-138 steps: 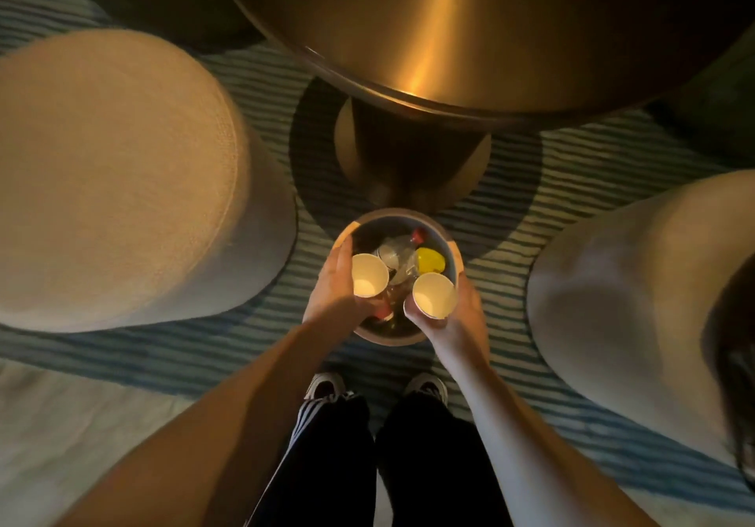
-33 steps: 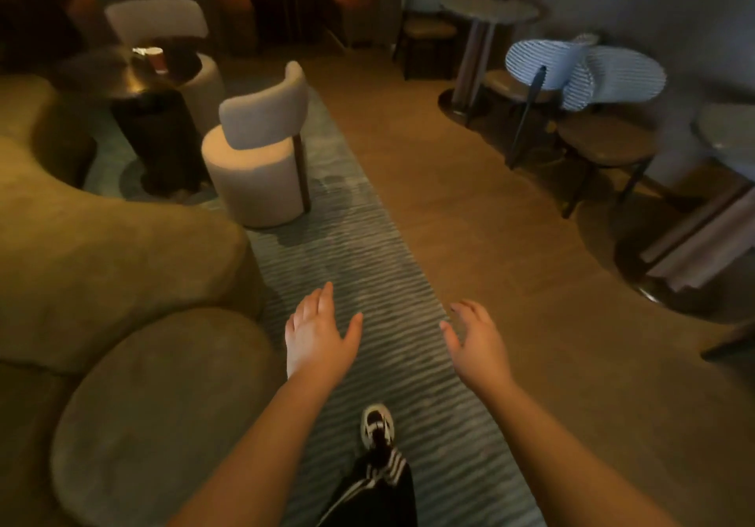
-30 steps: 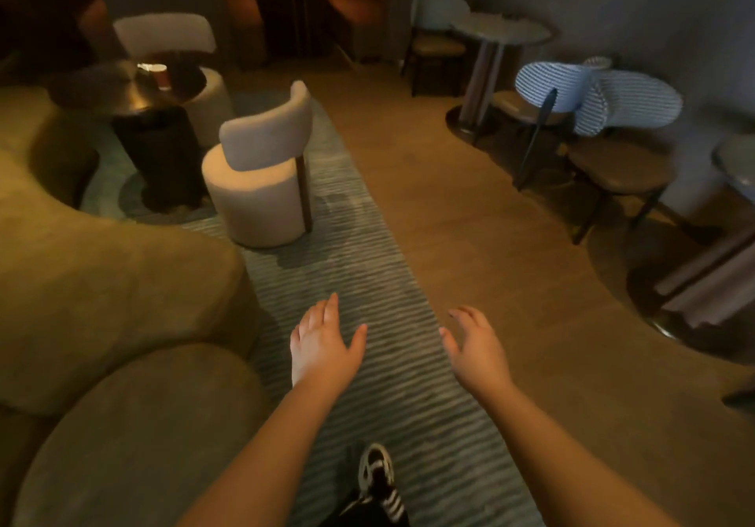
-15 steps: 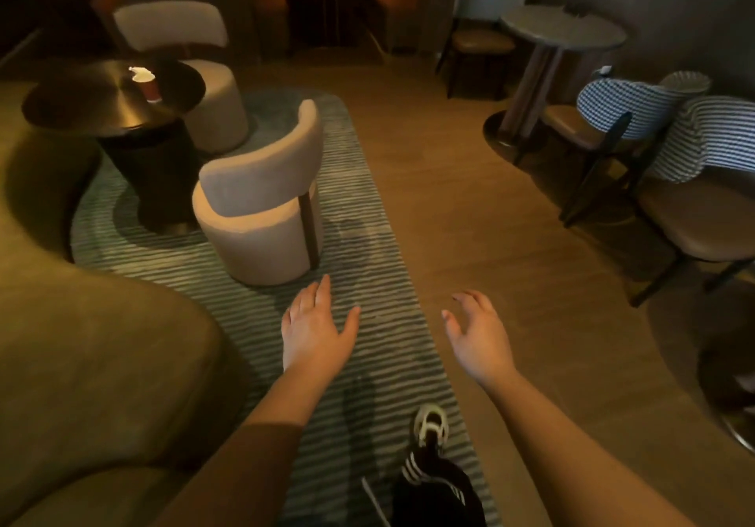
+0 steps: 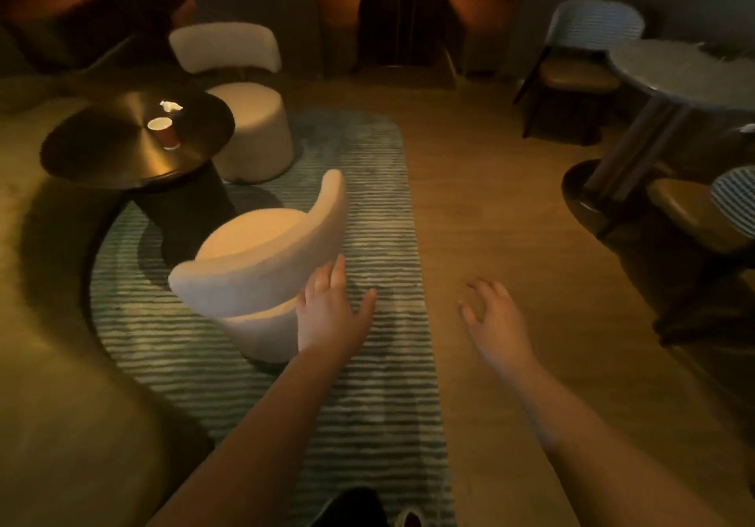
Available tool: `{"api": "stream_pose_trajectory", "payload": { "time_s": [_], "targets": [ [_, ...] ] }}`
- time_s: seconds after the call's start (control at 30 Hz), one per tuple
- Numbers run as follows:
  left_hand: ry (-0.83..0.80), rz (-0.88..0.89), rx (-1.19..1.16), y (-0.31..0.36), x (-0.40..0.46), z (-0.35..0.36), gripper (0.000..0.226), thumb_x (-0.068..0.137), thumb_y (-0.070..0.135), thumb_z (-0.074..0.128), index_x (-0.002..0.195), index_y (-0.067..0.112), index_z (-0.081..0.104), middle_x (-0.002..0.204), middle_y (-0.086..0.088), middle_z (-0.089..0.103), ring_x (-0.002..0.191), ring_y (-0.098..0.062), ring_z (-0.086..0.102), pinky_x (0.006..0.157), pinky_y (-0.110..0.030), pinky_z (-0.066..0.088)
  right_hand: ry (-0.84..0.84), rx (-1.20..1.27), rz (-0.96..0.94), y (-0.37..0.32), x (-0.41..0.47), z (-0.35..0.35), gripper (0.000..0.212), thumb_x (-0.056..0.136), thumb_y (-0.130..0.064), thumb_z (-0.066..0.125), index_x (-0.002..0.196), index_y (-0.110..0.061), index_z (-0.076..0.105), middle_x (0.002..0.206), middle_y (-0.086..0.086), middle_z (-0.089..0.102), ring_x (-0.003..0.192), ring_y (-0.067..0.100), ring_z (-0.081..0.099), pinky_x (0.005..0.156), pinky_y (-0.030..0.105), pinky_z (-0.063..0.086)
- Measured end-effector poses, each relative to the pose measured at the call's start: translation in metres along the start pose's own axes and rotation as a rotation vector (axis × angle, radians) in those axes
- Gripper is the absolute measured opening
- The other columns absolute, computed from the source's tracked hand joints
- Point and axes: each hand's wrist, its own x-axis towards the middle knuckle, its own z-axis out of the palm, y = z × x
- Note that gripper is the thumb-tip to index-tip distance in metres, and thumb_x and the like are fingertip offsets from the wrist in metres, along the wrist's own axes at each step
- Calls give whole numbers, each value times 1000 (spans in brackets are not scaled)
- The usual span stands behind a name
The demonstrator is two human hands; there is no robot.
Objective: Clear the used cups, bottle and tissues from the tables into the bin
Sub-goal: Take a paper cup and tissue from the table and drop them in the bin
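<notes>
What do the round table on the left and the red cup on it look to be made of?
Round table: seemingly brushed metal in a brass tone, with light streaks fanning from the centre. Red cup: probably paper, matte red outside, pale inside, thin rim. Blur leaves both uncertain.

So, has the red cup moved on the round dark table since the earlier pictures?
No. The red cup stands on the round dark table beside the white tissue, as before; only the camera came closer.
</notes>
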Motion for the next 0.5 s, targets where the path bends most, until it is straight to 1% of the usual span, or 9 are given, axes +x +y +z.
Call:
{"api": "stream_pose_trajectory", "payload": {
  "time_s": [0.03,0.1,0.2,0.3,0.4,0.5],
  "targets": [
    [10,-13,4,-2,24,4,74,87,61,38,147,21,23,149,-4,35,136,-22,29,112,-44,24,4,10,-11,-1,28,0,37,94,-25,52,129,-13,52,137,8,46,124,24,44,89,15,28],
    [37,-45,15,-9,74,14,76,85,66,32,147,23,22,148,-4,36,134,-24,32,109,-46,26,-8,20,-35,-3,83,4,37,94,-25,52,128,-12,53,136,9,47,123,24,46,93,19,30],
    [85,-90,38,-23,152,35,75,86,69,33,146,26,21,147,-4,37,133,-25,34,107,-47,28,-41,18,-73,0,169,20,39,94,-28,51,130,-12,51,134,6,48,120,23,48,92,23,34],
    [130,-124,51,-38,240,52,77,84,68,32,146,24,22,147,-6,38,134,-25,32,107,-49,29,-79,32,-99,1,263,43,40,95,-30,50,132,-15,49,134,3,47,117,19,48,89,19,32],
    [143,-161,41,-56,331,61,76,87,67,32,147,23,21,149,-6,35,137,-24,29,109,-48,27,-129,28,-138,-10,364,66,39,95,-31,50,131,-17,50,134,2,47,114,16,49,85,18,34],
    [128,-218,45,-68,415,64,75,89,63,34,148,20,22,151,-7,33,139,-25,26,110,-46,25,-196,14,-170,-30,458,79,38,95,-30,49,130,-14,51,136,4,46,118,19,48,90,21,34]
  ]
}}
